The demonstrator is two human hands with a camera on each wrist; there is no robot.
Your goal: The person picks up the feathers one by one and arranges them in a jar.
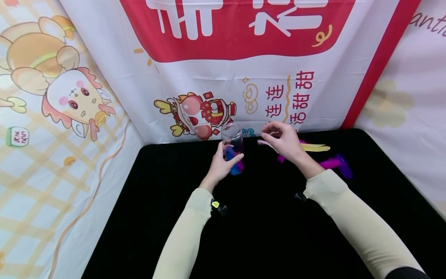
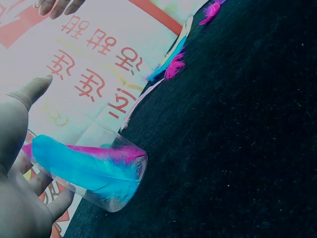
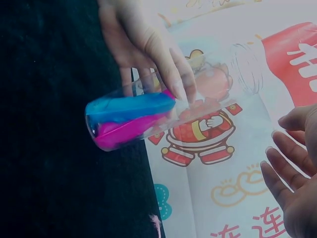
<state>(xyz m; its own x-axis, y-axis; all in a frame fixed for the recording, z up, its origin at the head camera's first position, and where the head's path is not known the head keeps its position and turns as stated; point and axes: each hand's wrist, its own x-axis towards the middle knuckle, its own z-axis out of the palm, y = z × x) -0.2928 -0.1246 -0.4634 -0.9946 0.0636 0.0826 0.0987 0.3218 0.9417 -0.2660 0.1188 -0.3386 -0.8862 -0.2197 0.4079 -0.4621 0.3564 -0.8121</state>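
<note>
My left hand [image 1: 223, 161] grips a clear jar [image 1: 232, 131] around its middle, near the table's back edge. Inside the jar are a blue feather [image 2: 89, 166] and a magenta feather [image 3: 131, 130], seen through its wall. The jar's mouth faces up in the head view. To the right of the jar, my right hand [image 1: 283, 141] hovers with its fingers loosely bent and nothing between them, as the right wrist view shows. Under that hand, a pale pink feather [image 2: 141, 104] lies at the back edge of the table.
Right of my right hand, a yellow feather [image 1: 316, 147], a magenta feather [image 1: 329, 163] and a purple feather [image 1: 343, 166] lie on the black table [image 1: 265, 232]. A printed cloth backdrop [image 1: 139, 85] rises directly behind the table, with another patterned cloth [image 1: 31, 174] at the left.
</note>
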